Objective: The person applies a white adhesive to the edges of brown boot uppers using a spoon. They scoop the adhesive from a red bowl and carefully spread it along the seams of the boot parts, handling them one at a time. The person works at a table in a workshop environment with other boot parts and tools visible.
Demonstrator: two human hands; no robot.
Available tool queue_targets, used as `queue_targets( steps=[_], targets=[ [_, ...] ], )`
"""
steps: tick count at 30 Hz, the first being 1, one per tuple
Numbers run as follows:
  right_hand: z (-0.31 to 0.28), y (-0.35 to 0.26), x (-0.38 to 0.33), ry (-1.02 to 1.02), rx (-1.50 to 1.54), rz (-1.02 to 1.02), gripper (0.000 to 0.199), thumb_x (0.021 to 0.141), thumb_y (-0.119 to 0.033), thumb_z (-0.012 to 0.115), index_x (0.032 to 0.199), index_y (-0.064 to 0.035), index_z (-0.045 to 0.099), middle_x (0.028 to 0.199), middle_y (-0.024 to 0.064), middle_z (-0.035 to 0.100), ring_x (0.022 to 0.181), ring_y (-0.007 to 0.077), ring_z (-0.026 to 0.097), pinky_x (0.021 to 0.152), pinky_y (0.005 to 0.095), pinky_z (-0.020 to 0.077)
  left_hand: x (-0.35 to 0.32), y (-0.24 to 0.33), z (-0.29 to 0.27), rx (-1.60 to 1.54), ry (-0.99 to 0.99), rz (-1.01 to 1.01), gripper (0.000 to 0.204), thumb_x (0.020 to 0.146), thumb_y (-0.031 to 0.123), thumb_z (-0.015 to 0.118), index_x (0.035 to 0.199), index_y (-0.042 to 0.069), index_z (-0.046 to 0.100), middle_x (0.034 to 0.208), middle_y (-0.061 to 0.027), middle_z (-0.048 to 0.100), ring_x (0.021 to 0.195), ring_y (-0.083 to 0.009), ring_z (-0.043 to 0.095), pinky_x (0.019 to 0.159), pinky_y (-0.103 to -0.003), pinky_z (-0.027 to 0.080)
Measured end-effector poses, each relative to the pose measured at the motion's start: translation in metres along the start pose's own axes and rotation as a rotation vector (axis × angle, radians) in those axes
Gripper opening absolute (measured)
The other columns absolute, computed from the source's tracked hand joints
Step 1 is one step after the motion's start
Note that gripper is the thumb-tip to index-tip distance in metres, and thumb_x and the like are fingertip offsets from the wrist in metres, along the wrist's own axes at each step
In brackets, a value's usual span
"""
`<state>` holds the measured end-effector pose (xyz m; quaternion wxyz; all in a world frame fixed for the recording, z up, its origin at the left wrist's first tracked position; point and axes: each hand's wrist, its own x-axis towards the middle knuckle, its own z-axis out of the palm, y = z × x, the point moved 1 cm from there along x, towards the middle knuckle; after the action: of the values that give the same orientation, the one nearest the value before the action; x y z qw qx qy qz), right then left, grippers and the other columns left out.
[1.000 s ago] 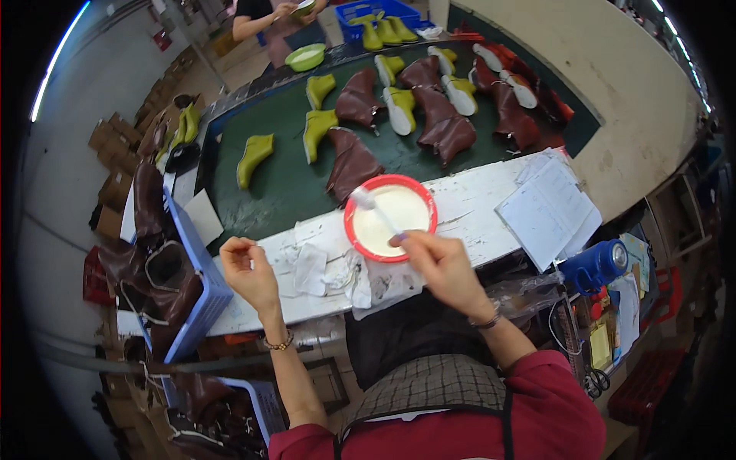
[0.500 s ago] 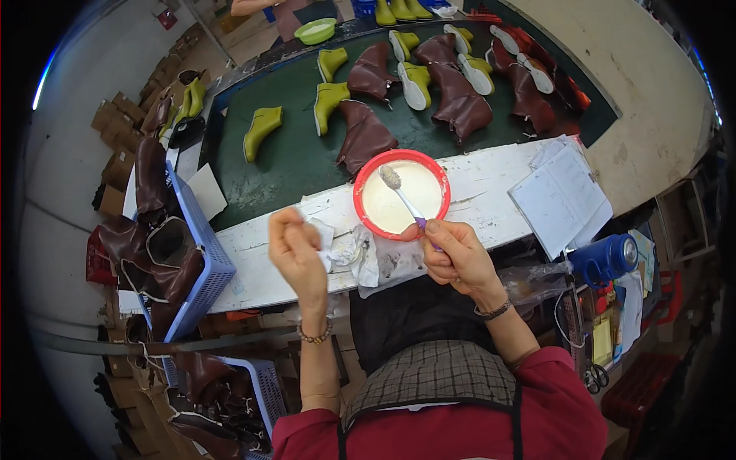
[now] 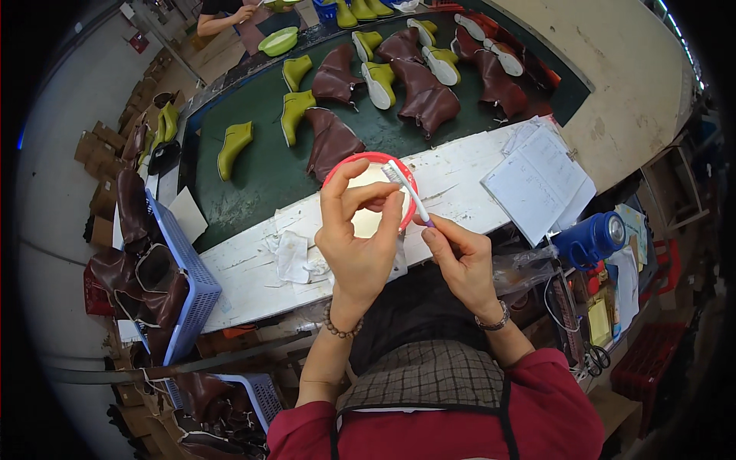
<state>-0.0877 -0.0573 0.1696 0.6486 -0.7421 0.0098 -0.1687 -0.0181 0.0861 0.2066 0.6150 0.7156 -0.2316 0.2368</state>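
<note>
My right hand (image 3: 464, 264) is closed on the purple end of a toothbrush (image 3: 412, 195), which slants up and left over a red-rimmed bowl (image 3: 414, 181) of cream-white paste or liquid. Close against the toothbrush's white bristles is my left hand (image 3: 359, 249), partly covering the bowl. Its thumb meets a fingertip in a pinch just below the brush head, while another finger arches above. Whatever may lie in that pinch is too small to make out. A crumpled white cloth or tissue (image 3: 291, 257) rests on the white board beside my left hand.
Past the white board (image 3: 452, 172), several brown leather boot uppers (image 3: 333, 142) and yellow-green boots (image 3: 234, 147) lie on the dark green tabletop (image 3: 207, 207). Blue baskets (image 3: 201, 291) of brown uppers stand left. Papers (image 3: 537, 180) and a blue flask (image 3: 590, 241) are right. A co-worker's hand (image 3: 244, 13) shows far off.
My left hand has moved right and up to the bristles, its loose fist becoming a pinch. The brush head, loaded with paste-coloured clumps before, now looks whiter and is turned. The whole view has shifted.
</note>
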Motion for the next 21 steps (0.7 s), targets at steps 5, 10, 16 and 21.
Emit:
queue_targets(
  steps=[5,10,16,21],
  targets=[
    [-0.004,0.004,-0.001,0.068,-0.142,-0.103,0.028,0.099,-0.007,0.067,0.125,0.0018,0.070,0.073,-0.0038,0.058,0.063,0.0017,0.045,0.054,0.0207,0.0367,0.000,0.002,0.020,0.063,0.060,-0.032,0.048,0.087,-0.006,0.073,0.129,-0.004,0.049,0.097,-0.0082,0.073,0.086,-0.0117,0.069,0.080,-0.025,0.055],
    [-0.001,-0.002,-0.002,0.133,-0.306,-0.205,0.029,0.095,-0.007,0.071,0.122,0.0031,0.069,0.082,0.0137,0.068,0.066,0.0208,0.062,0.058,0.0314,0.0484,0.001,-0.002,0.034,0.175,0.117,0.019,0.035,0.087,-0.005,0.073,0.115,-0.001,0.052,0.101,-0.0085,0.070,0.083,-0.0125,0.068,0.077,-0.026,0.053],
    [0.001,0.005,0.003,0.199,-0.438,-0.265,0.027,0.094,-0.009,0.071,0.119,0.0014,0.069,0.081,0.0169,0.069,0.065,0.0310,0.067,0.058,0.0375,0.0510,0.008,-0.027,0.045,0.457,0.027,0.195,0.028,0.083,-0.003,0.071,0.104,0.002,0.053,0.094,-0.0096,0.064,0.076,-0.0201,0.058,0.069,-0.036,0.048],
    [-0.025,0.017,0.015,0.347,-0.574,-0.254,0.024,0.094,-0.008,0.070,0.116,0.0013,0.071,0.081,0.0171,0.069,0.065,0.0326,0.066,0.058,0.0396,0.0502,0.027,-0.045,0.046,0.482,0.017,0.254,0.024,0.076,-0.011,0.060,0.096,0.000,0.052,0.090,-0.0157,0.054,0.087,-0.0358,0.055,0.078,-0.046,0.045]
  ],
)
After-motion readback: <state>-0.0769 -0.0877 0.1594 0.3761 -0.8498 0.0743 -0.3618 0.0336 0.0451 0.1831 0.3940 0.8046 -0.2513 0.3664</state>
